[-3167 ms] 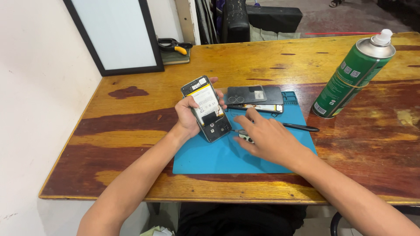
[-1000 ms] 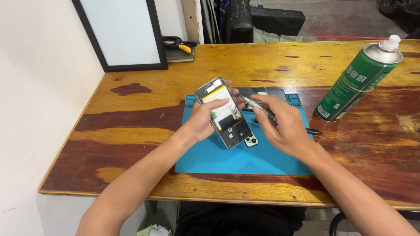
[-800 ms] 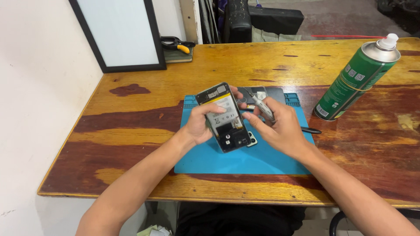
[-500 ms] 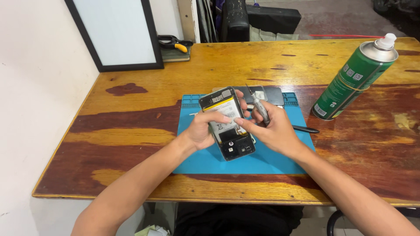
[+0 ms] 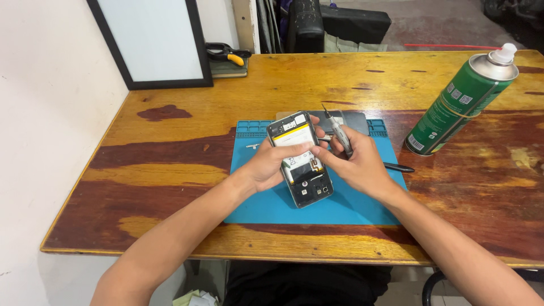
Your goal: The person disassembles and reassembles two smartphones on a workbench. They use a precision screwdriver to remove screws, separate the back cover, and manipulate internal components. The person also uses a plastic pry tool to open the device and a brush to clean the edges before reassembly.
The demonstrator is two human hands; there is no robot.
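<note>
An opened smartphone point(image 5: 299, 158) with its back cover off, showing battery and circuit boards, is held above a blue work mat point(image 5: 317, 204). My left hand point(image 5: 266, 167) grips the phone from its left side, thumb across the middle. My right hand point(image 5: 354, 164) touches the phone's right edge with its fingertips and also holds a slim grey screwdriver point(image 5: 339, 131), tip pointing up and away. A dark flat phone part point(image 5: 354, 119) lies on the mat behind my hands.
A green spray can point(image 5: 462, 102) stands at the right of the wooden table point(image 5: 170, 164). A black pen-like tool point(image 5: 399, 168) lies on the mat's right edge. A framed white board point(image 5: 153, 39) leans on the wall. Pliers with yellow handles point(image 5: 229, 54) lie at the back.
My right hand rose from the mat with the screwdriver and joined the phone. My left hand turned the phone and lowered it slightly toward me.
</note>
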